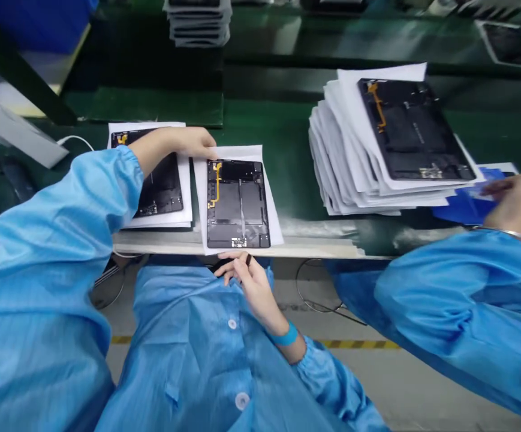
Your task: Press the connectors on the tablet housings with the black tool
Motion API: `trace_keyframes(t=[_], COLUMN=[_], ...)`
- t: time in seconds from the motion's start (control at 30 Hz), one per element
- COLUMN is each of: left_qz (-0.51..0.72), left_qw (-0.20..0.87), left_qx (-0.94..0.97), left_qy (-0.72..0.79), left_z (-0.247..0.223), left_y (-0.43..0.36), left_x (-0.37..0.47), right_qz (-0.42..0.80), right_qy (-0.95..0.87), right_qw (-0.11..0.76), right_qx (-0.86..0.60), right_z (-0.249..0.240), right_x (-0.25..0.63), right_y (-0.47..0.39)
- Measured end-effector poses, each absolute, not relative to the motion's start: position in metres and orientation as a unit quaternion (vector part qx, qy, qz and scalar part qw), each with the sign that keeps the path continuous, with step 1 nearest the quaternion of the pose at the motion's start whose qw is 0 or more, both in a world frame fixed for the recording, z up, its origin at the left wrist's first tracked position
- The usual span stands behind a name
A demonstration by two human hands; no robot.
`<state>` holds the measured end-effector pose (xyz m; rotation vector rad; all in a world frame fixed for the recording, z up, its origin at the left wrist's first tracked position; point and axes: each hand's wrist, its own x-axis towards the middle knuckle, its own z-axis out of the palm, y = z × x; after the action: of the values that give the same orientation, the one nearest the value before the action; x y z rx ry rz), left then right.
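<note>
While left hand [188, 143] lies flat on white sheet [224, 153] | right hand [246, 276] pinches thin tool [249, 260], tip hidden below tablet [237, 204]

We look down on a dark green workbench [287, 120] with a pale near edge, its glossy surface catching light at the far side. Below it lies a grey floor [399, 384] crossed by a yellow-and-black striped line [359, 344]. A blue panel [39, 21] stands far left.
</note>
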<state>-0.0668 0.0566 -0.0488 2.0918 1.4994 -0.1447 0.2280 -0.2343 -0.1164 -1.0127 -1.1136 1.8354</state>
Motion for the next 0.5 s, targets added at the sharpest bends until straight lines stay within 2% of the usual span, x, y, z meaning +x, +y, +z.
trace_keyframes(t=[0.13,0.2,0.33,0.4,0.5], left_qz=[-0.056,-0.051,-0.089,-0.1,-0.096], left_qw=[0.095,0.046,0.045,0.049,0.057], left_qx=[0.846,0.867,0.872,0.867,0.865], left_qy=[0.522,0.494,0.48,0.486,0.488], left_z=[-0.058,-0.06,-0.067,-0.07,-0.071], left_y=[0.063,0.061,0.056,0.054,0.053], left_x=[-0.054,-0.043,-0.026,-0.023,-0.024], right_qz=[0.732,0.659,0.381,0.335,0.343], right_qy=[-0.502,-0.567,-0.665,-0.688,-0.687], right_qw=[0.291,0.318,0.41,0.406,0.415], right_qx=[-0.358,-0.38,-0.495,-0.5,-0.488], right_z=[-0.099,-0.092,-0.097,-0.106,-0.119], right_x=[0.255,0.275,0.308,0.316,0.318], right_y=[-0.216,-0.201,-0.169,-0.158,-0.151])
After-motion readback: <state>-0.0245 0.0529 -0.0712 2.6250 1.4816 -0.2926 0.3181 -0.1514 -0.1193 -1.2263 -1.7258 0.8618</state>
